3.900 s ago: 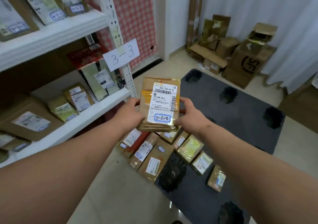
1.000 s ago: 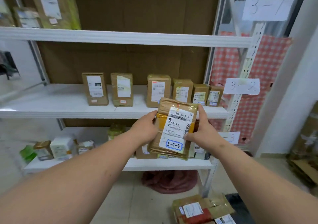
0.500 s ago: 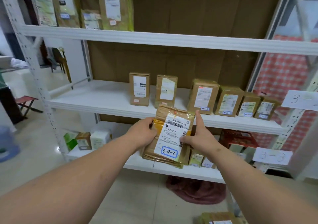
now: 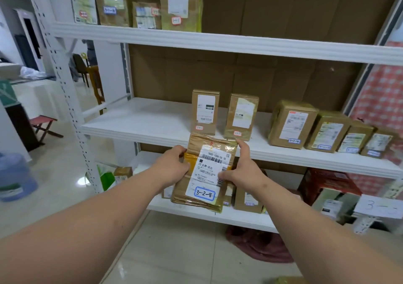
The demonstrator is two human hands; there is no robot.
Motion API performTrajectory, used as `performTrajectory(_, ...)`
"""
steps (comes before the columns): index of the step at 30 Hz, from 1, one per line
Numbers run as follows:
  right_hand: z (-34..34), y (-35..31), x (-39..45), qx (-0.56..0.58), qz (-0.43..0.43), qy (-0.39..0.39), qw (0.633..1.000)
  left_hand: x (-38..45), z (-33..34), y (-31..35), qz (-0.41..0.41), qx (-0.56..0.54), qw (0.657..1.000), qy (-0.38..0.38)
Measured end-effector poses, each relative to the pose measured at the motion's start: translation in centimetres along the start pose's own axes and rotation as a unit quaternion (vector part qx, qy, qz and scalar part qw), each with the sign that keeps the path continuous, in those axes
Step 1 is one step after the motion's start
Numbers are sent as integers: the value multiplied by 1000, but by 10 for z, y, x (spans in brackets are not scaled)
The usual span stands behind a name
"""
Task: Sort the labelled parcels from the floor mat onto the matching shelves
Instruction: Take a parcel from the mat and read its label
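Parcel (image 4: 204,170) marked 3-2-8 is up in front of the middle shelf (image 4: 152,124), gripped on both sides: left hand (image 4: 172,168) fingers curled on its left edge, right hand (image 4: 244,170) pinching the right edge, index finger pointing up.

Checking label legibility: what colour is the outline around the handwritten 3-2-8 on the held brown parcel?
Blue, on the white label of the brown taped parcel; head view.

A flat brown tape-wrapped parcel (image 4: 204,171) sits between the left hand (image 4: 172,167) and right hand (image 4: 244,170), in front of the white metal middle shelf (image 4: 139,122), where six brown cardboard boxes (image 4: 292,126) stand in a row to the right.
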State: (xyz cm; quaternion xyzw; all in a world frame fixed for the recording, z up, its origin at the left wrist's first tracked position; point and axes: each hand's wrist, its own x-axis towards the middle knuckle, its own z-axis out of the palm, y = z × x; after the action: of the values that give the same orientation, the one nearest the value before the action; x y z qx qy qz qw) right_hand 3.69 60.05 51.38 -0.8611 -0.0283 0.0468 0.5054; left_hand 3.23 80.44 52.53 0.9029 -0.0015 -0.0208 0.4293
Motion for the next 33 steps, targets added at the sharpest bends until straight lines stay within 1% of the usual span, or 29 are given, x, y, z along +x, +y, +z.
performTrajectory(3,15,-6,16,-12,-14,5,1000,13,-9,-12,-13,-34,999,1)
performTrajectory(7,25,-15,45,-26,-34,16,999,36,-18,-19,-5,-43,998,34)
performTrajectory(11,29,-22,85,-43,-51,21,998,65,-27,-25,-2,-34,998,53)
performTrajectory(14,35,-27,114,-53,-79,16,995,90,-36,-28,-5,-7,997,77)
performTrajectory(18,43,-38,158,-38,-98,15,994,121,-49,-30,-9,16,994,110)
performTrajectory(21,49,-48,190,-40,-113,-5,993,141,-59,-34,-23,18,990,135)
performTrajectory(26,71,-56,230,-84,-136,10,987,171,-69,-50,-41,31,984,172)
performTrajectory(30,83,-61,255,-95,-145,17,985,199,-82,-61,-43,24,982,183)
performTrajectory(33,82,-70,275,-118,-151,23,981,228,-93,-64,-26,5,983,182)
